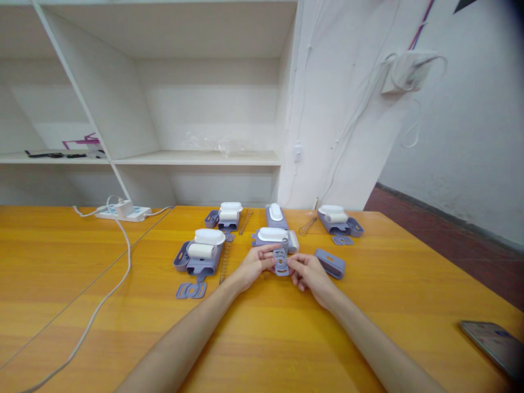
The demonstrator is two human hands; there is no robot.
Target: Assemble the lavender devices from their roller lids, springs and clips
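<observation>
Between both hands, just above the table, is a flat grey-purple plastic plate (281, 266) with curved cutouts. My left hand (254, 266) grips its left side, fingers closed. The fingertips of my right hand (310, 273) pinch the right edge. A small metal coil (284, 243) shows at the plate's upper end; whether it is attached I cannot tell. Right behind lies a grey-purple housing with a white oval pad (273, 234) and a white roll (293, 242) beside it. A loose grey-purple cover (329, 264) rests to the right of my right hand.
Similar part sets stand at the left (202, 254), back left (230, 214) and back right (338, 218). Long springs (225, 262) and slotted plates (191, 290) lie near them. A power strip (123, 210) trails a white cable on the left. A phone (493, 344) lies right.
</observation>
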